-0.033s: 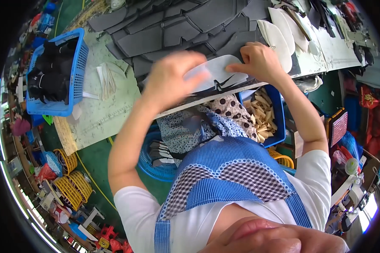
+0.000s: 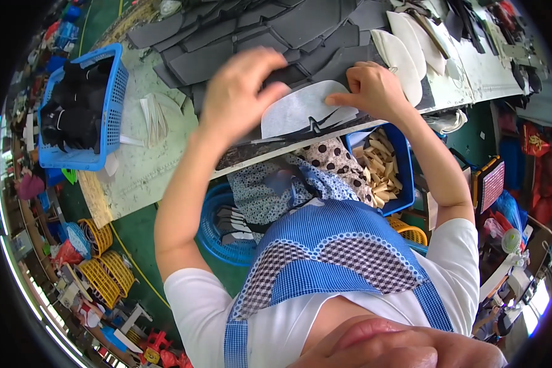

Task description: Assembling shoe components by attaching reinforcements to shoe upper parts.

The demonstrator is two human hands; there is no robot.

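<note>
A white half-oval sheet piece (image 2: 294, 109) lies at the table's near edge, over dark material, with black pointed shapes along its lower side. My right hand (image 2: 379, 89) is at its right end, fingers curled and the thumb laid on the piece, holding it. Just off its left end, my left hand (image 2: 236, 95) hovers with thumb and fingers apart, slightly blurred and holding nothing. Overlapping dark grey sheet pieces (image 2: 257, 49) spread across the table beyond both hands. Right of my right hand sits a group of white rounded pieces (image 2: 402, 64).
A blue basket (image 2: 113, 113) of black pieces stands on the table (image 2: 144, 178) at left, beside thin white strips (image 2: 154, 119). Below the table edge are a blue bin (image 2: 405, 184) with beige scraps and a round blue basket (image 2: 211, 245). Yellow baskets (image 2: 107, 276) stand on the floor.
My left hand has moved left, off the white piece, uncovering its left end. My right hand stays at the piece's right end almost unchanged.
</note>
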